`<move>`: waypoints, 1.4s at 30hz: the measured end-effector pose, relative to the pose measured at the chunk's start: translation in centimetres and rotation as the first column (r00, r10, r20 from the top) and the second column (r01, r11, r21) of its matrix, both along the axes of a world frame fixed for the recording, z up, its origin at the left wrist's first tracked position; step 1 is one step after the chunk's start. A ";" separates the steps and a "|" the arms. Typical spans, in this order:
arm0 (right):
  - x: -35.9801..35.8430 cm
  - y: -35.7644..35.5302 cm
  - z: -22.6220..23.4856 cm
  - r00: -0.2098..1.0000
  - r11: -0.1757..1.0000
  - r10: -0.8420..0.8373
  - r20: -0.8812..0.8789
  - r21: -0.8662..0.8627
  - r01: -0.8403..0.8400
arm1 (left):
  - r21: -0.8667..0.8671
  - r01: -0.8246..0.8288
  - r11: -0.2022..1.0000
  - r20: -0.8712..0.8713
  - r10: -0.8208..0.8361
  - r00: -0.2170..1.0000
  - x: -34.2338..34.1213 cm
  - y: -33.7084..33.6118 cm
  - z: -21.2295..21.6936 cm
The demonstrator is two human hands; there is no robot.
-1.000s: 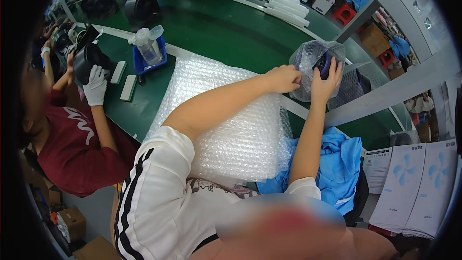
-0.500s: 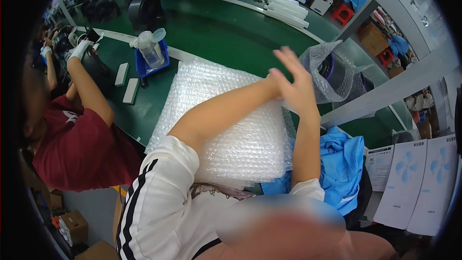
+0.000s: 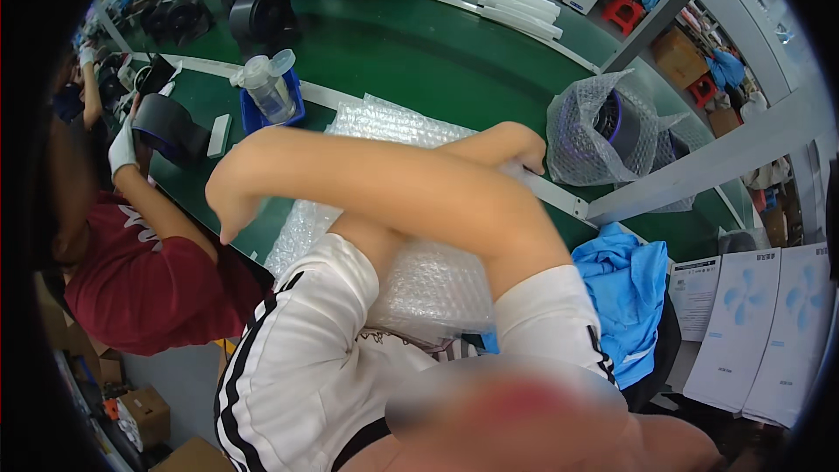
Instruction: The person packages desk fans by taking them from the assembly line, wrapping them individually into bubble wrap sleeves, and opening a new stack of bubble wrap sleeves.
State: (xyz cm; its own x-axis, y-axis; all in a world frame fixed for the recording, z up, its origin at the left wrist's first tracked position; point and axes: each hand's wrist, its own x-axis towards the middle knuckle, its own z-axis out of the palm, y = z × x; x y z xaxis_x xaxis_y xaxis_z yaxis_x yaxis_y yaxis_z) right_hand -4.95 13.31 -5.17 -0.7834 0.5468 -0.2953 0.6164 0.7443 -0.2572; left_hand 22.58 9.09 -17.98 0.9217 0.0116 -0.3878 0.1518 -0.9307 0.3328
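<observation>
In front of me on the green bench lies a stack of clear bubble wrap sheets [image 3: 437, 288], partly covered by my crossed arms. My left hand [image 3: 517, 143] reaches to the right beneath the other arm, by the far right edge of the stack. Its fingers curl downward, and what they hold, if anything, is hidden. My right hand [image 3: 232, 197] is out past the stack's left side, above the bench. Its fingers point down and are smeared by motion.
A bubble-wrapped dark round unit [image 3: 603, 118] stands right, behind a grey metal post [image 3: 717, 149]. A blue bin [image 3: 293, 100] holds a clear bottle. Left, a co-worker's gloved hand [image 3: 122, 149] touches a black round housing [image 3: 164, 127]. Blue cloth [image 3: 620, 297] lies right.
My right hand has swung from the right across to the left, over my left arm. The left hand stays near the stack's right edge. The co-worker's black housing has moved.
</observation>
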 end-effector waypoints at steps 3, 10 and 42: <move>-3.1 2.8 -4.1 0.986 0.892 0.038 0.162 -0.450 0.039 | -0.058 -0.004 0.998 0.006 0.004 1.000 0.1 1.1 -0.4; 5.8 8.5 -8.9 0.757 0.673 -0.652 -0.050 -0.498 0.547 | -0.134 -0.028 0.991 0.111 0.043 0.993 -0.1 1.3 -0.9; 15.4 13.0 -13.8 0.032 0.125 -0.940 -0.340 -0.256 0.959 | -0.056 -0.161 0.985 0.122 0.167 0.978 -1.1 1.3 -0.5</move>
State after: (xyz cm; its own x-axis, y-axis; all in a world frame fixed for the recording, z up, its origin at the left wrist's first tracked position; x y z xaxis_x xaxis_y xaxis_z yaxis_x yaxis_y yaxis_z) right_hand 10.43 26.36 -18.97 0.4158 0.8984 -0.1412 0.6602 -0.4049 -0.6326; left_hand 21.53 10.40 -18.52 0.9502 0.1513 -0.2725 0.2551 -0.8800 0.4007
